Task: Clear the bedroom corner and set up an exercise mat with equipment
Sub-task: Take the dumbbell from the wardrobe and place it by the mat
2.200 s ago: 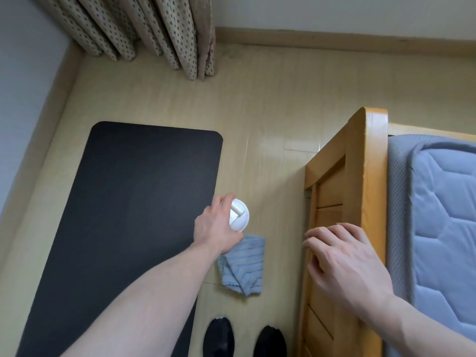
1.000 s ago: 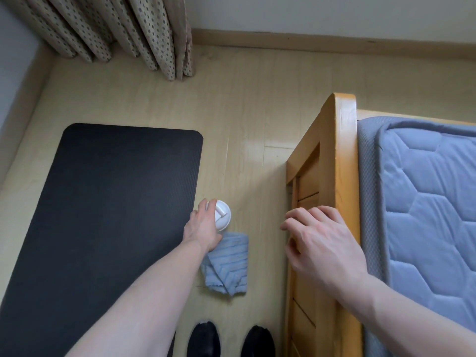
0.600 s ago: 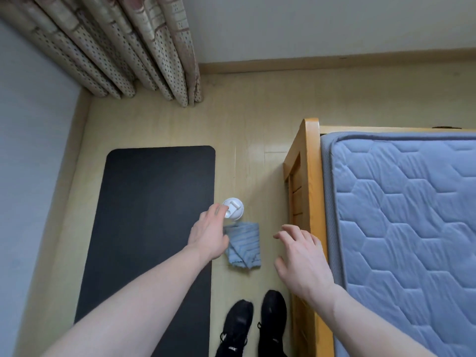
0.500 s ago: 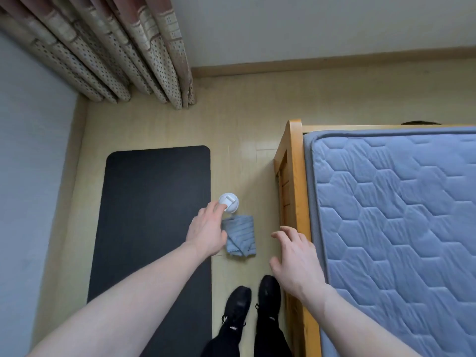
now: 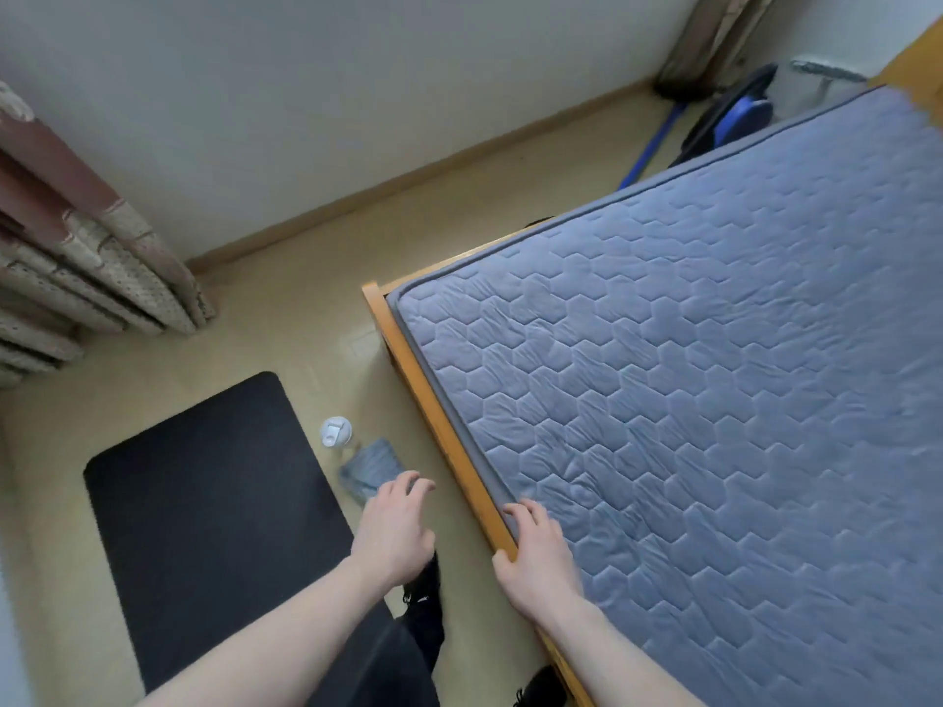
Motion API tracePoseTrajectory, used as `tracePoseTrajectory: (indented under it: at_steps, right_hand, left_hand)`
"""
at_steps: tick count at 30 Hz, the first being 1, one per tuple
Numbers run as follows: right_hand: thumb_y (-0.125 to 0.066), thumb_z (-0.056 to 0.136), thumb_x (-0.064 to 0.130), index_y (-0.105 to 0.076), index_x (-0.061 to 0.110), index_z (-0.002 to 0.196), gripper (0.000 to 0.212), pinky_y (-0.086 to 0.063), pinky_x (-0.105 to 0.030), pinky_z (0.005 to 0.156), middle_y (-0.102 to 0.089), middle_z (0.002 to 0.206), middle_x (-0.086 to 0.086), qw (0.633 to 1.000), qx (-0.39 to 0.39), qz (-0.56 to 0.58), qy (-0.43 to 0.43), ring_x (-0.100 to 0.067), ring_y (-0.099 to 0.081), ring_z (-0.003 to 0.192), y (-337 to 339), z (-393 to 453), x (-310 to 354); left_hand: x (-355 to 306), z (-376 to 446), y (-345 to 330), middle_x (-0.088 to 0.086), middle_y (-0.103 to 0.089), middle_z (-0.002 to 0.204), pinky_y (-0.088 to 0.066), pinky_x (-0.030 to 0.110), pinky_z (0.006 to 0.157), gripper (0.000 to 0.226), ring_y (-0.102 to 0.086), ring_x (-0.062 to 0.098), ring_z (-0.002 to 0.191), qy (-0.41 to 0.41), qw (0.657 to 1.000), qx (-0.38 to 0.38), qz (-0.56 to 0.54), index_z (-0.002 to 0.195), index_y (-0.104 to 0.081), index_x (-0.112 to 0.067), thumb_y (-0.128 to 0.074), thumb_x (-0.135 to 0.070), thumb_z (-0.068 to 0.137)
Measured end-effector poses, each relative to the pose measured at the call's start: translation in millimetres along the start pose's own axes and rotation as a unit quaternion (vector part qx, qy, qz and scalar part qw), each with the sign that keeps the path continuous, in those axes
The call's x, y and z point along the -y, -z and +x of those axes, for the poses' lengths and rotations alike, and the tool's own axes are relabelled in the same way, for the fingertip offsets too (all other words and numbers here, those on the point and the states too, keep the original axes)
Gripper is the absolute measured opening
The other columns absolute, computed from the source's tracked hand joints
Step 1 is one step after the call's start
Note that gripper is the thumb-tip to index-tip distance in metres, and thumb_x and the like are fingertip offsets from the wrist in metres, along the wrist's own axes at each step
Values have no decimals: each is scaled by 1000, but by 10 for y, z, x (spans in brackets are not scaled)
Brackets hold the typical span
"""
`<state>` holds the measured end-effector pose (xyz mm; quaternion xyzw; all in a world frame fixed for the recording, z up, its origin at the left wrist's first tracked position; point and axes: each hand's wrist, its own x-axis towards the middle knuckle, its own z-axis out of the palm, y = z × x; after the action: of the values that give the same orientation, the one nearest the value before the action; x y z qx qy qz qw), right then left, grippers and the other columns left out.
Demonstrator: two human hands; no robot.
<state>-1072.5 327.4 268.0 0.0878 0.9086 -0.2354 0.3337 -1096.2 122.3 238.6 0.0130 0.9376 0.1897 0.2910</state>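
A black exercise mat lies flat on the floor at the lower left. Just off its right edge stands a bottle with a white lid, and a folded blue towel lies beside it. My left hand hovers above the floor near the towel, fingers loosely spread, holding nothing. My right hand rests on the edge of the wooden bed frame, fingers on the mattress rim and thumb against the wood.
A blue quilted mattress fills the right side. Patterned curtains hang at the left by the wall. A blue-handled tool and dark bag lean in the far corner. My dark-clad legs and shoes stand between mat and bed.
My left hand has let go of the bottle lid and drawn back above the towel. My right hand now rests on the bed frame. The view has swung up and to the right.
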Motion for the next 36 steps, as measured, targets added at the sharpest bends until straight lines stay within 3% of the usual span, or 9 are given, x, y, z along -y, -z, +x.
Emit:
tracePoseTrajectory:
  at_steps: [6, 14, 19, 24, 32, 36]
  right_hand:
    - [-56, 92, 28, -41, 29, 149, 59, -33, -33, 117, -32, 156, 12, 988, -80, 93, -89, -18, -36, 141, 265, -944, -1074]
    - [-60, 91, 30, -44, 27, 148, 60, -34, -30, 116, -39, 150, 11, 952, -187, 181, -162, -19, -42, 139, 378, -2475, -2903]
    - [-63, 87, 28, -48, 23, 144, 59, -35, -27, 113, -45, 145, 5, 896, -279, 251, -238, -19, -47, 135, 329, -3658, -4089]
    - [-63, 92, 31, -45, 21, 147, 58, -37, -31, 111, -44, 148, 1, 832, -343, 312, -304, -22, -44, 137, 273, -4651, -4841]
    - [-59, 97, 29, -43, 24, 146, 52, -41, -35, 105, -40, 149, 0, 715, -432, 355, -420, -24, -45, 134, -29, -6135, -5744]
    - [-59, 95, 28, -44, 25, 147, 54, -40, -34, 110, -41, 149, 2, 661, -455, 368, -470, -22, -47, 134, -275, -6790, -6048]
  left_hand:
    - [-1213, -325, -233, -4, -38, 151, -43, 36, 103, 68, -42, 24, 134, -156, 984, 17, 85, 142, -45, -27, -56, -25, 75]
    - [-3248, -1144, -1123, -6, -38, 150, -36, 40, 108, 66, -38, 24, 137, -306, 938, 39, 159, 143, -44, -29, -61, -30, 80]
    - [-4664, -1966, -1891, -8, -36, 153, -34, 39, 112, 66, -37, 22, 139, -429, 878, 67, 203, 145, -42, -32, -62, -33, 82]
    - [-5746, -2662, -2456, -11, -32, 156, -28, 37, 117, 67, -34, 19, 143, -525, 809, 99, 244, 146, -40, -34, -62, -34, 84]
    - [-7095, -3853, -3496, -11, -34, 153, -31, 37, 115, 61, -36, 19, 140, -653, 687, 168, 270, 144, -41, -32, -60, -28, 86]
    - [-7536, -4491, -3990, -9, -37, 152, -31, 36, 114, 64, -39, 20, 137, -695, 629, 196, 287, 143, -43, -32, -60, -26, 82]
